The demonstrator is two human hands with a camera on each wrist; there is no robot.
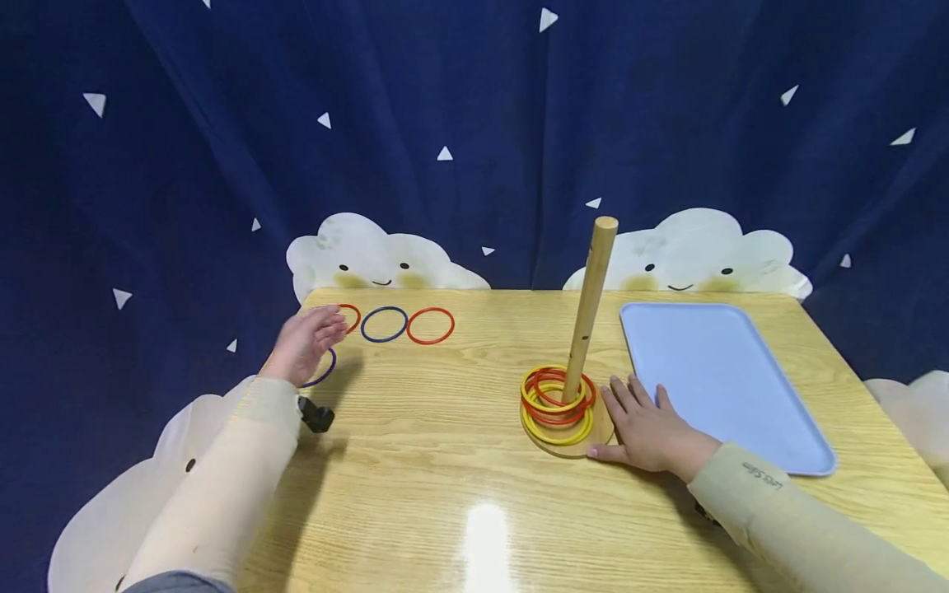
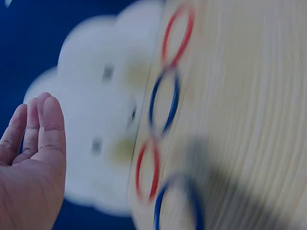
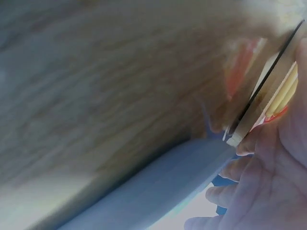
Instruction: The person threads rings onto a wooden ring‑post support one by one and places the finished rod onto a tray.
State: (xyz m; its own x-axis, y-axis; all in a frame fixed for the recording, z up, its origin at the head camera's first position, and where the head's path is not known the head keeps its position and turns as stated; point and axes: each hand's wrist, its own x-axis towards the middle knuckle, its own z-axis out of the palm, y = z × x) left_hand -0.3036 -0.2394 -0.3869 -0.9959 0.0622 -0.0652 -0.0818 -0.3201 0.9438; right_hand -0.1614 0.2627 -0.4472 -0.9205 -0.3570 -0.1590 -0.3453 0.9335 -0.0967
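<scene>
My left hand point(image 1: 302, 344) hovers at the table's far left, fingers extended and holding nothing. Beneath and beside it lie a partly covered red ring point(image 1: 359, 319) and a blue ring point(image 1: 333, 362). Another blue ring point(image 1: 385, 308) and a red ring point(image 1: 431, 310) continue the row to the right. A wooden peg point(image 1: 591, 309) stands on a round base point(image 1: 565, 450), with several red and yellow rings point(image 1: 558, 442) stacked loosely around its foot. My right hand point(image 1: 652, 432), fingers spread, touches the right edge of that base.
A light blue tray point(image 1: 726, 387) lies on the right of the wooden table point(image 1: 423, 461), close beside my right hand. Behind the table hangs a dark blue curtain point(image 1: 474, 99) with white triangles and clouds.
</scene>
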